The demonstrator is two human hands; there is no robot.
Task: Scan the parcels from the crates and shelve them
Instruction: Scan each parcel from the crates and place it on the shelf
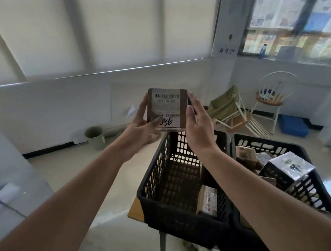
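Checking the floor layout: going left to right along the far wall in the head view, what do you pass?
Green bin → tipped folding chair → white round-backed chair → blue tray.

Parcel (166, 109) label: "56"; pillar sign (226, 50): "异常件".

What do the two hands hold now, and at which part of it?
Both hold one small cardboard parcel, label toward the camera. The left hand grips its left side and lower left corner; the right hand grips its right side.
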